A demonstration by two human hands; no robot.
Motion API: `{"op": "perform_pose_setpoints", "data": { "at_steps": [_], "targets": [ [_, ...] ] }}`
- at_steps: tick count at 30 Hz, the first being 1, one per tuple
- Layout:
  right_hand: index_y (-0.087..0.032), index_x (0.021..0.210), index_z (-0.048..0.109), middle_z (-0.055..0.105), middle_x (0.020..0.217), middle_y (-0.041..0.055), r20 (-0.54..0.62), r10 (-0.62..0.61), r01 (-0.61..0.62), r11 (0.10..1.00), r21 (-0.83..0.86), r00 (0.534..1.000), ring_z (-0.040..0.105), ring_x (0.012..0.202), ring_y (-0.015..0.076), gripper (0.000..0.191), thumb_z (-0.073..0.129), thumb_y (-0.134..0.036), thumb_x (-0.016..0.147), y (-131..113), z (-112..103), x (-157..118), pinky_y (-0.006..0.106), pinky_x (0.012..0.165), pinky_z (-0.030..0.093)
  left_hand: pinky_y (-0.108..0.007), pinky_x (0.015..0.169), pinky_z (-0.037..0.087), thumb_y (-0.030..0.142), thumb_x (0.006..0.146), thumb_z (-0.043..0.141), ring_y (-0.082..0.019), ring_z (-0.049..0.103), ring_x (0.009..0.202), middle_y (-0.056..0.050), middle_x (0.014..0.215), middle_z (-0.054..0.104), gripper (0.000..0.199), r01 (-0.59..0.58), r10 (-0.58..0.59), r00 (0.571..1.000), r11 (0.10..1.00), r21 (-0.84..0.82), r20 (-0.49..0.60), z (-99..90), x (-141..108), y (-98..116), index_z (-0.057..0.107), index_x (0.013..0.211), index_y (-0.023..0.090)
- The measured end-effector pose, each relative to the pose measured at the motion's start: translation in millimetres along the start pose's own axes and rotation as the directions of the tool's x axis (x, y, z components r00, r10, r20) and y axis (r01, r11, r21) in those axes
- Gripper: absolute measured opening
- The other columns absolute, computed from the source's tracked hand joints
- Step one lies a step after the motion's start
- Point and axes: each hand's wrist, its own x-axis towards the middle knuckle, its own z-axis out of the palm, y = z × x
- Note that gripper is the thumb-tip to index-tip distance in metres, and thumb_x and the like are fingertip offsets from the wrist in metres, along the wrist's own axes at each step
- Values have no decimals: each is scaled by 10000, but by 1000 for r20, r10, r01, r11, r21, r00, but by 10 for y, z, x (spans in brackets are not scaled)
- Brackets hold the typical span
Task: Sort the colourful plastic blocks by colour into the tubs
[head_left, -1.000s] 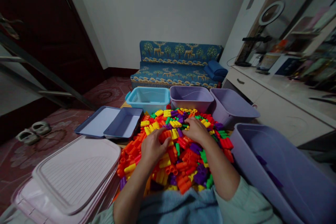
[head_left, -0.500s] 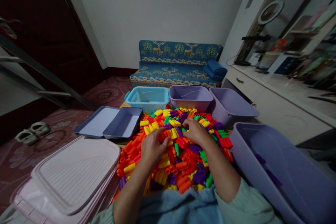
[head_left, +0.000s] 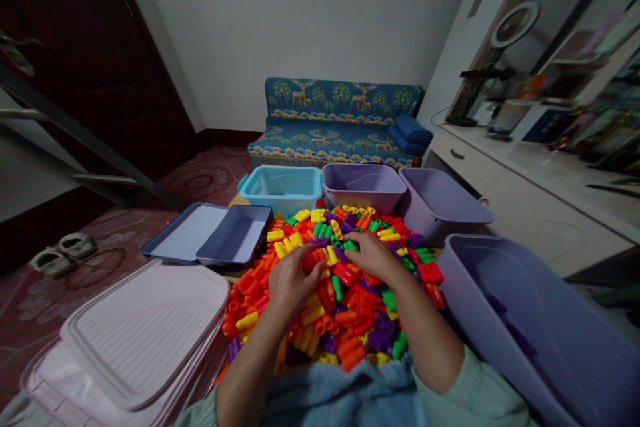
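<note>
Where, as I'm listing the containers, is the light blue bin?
In the head view, the light blue bin stands slightly left of centre, beyond the plastic pieces and immediately left of the leftmost purple bin.

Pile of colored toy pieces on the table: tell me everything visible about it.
The pile of toy pieces is a loose jumble of red, orange, yellow, green and purple, smooth and plastic-looking. Many pieces resemble short tubes joined side by side, some showing open ends. They lie at mixed angles across the table, on the near side of the light blue bin. The left hand and right hand are at its middle; their exact contact is unclear.
</note>
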Motion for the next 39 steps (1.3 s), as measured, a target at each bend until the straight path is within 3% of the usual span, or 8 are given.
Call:
{"op": "perform_pose_setpoints", "data": {
  "at_steps": [4,8,11,14,18,23,29,39],
  "targets": [
    [-198,1134,666,727,998,27,11,-10,9,997,81,1000,653,848,163,402,518,-163,762,-27,-40,-36,252,778,459,-271,722,445,395,829,604,-213,652,964,-33,1146,700,392,-5,5,1000,1000,-1,2,-11,3,10,637,1202,277],
    [-190,1055,661,717,833,-8,21,50,-54,938,342,999,617,651,128,372,473,-158,735,-33,-71,-35,225,622,452,-276,738,457,395,837,601,-211,657,953,-32,1152,696,384,-19,19,1000,1000,-6,-3,-3,4,-2,637,1203,285],
    [-168,971,662,704,751,8,-120,145,-84,909,407,982,622,634,148,295,484,-250,751,41,-124,14,234,580,463,-270,734,454,392,838,604,-212,653,977,-28,1161,694,381,-21,21,1000,1000,-8,-5,5,1,-15,633,1206,296],
    [-136,979,650,704,804,53,-303,240,-138,937,322,922,643,719,183,315,515,-316,758,195,-203,96,268,638,490,-271,721,448,400,838,602,-215,655,971,-28,1160,694,383,-13,13,1000,1000,-5,-6,9,-3,-19,634,1205,295],
    [-142,1046,651,706,1036,100,-391,280,-226,958,177,877,650,939,216,327,534,-261,765,354,-296,200,314,829,482,-267,692,434,408,840,597,-209,658,938,-22,1141,699,382,-12,12,1000,1000,-5,-8,15,-5,-22,632,1206,300],
    [-176,1164,655,697,1135,128,-316,297,-323,946,-34,901,637,1059,262,442,599,-201,726,330,-303,292,340,898,451,-268,672,422,418,840,595,-208,658,928,-27,1160,692,400,-11,11,1000,1000,4,-2,14,2,-27,623,1221,300],
    [-190,1007,738,726,1029,160,-207,371,-409,893,-187,905,666,989,314,326,629,-336,736,281,-263,340,364,799,472,-267,673,415,424,832,603,-203,659,922,-14,1150,697,402,3,-4,1000,1000,12,3,20,2,-32,626,1216,309],
    [-193,955,700,730,985,116,-213,331,-366,918,-151,919,668,932,282,283,647,-366,739,282,-261,230,335,743,466,-276,667,403,419,835,596,-217,655,925,-26,1169,690,399,-5,5,1000,1000,-9,0,27,6,-39,625,1216,304]
  ]
}}
